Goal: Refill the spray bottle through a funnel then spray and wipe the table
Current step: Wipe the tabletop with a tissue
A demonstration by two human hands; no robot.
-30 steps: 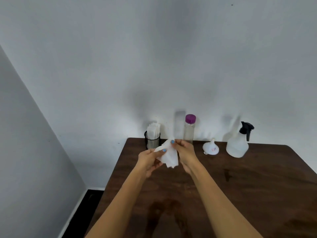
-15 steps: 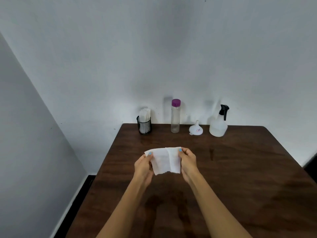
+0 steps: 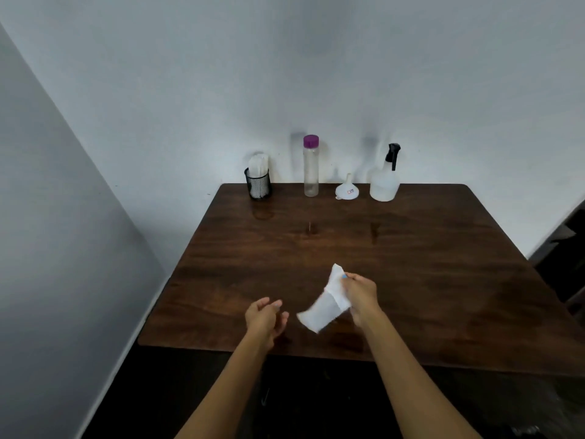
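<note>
So from the head view, your right hand [image 3: 359, 294] has the white wipe [image 3: 326, 304] pinched along one edge, and it hangs off to the side of that hand, just above the table [image 3: 411, 248] near its front edge. Your left hand [image 3: 265, 318] is beside the wipe but apart from it, fingers loose and relaxed, holding nothing. The spray bottle [image 3: 383, 182] sits at the far edge of the table against the wall, well away from the wipe, with the funnel [image 3: 347, 190] upside down right next to it, then the tall purple-capped bottle [image 3: 311, 167] and a black mesh cup [image 3: 258, 182] of what look like folded tissues further along. My guess is you're at the wiping part, so lay the wipe flat, put your whole palm on it instead of that edge pinch, and run long overlapping passes with the grain. Hit the patches that look wet out past the wipe toward the bottles, and don't knock the funnel over. Hard to call: whether those shiny spots are spray or just reflections, how full the spray bottle is, and what's under the table, which is just dark.
</note>
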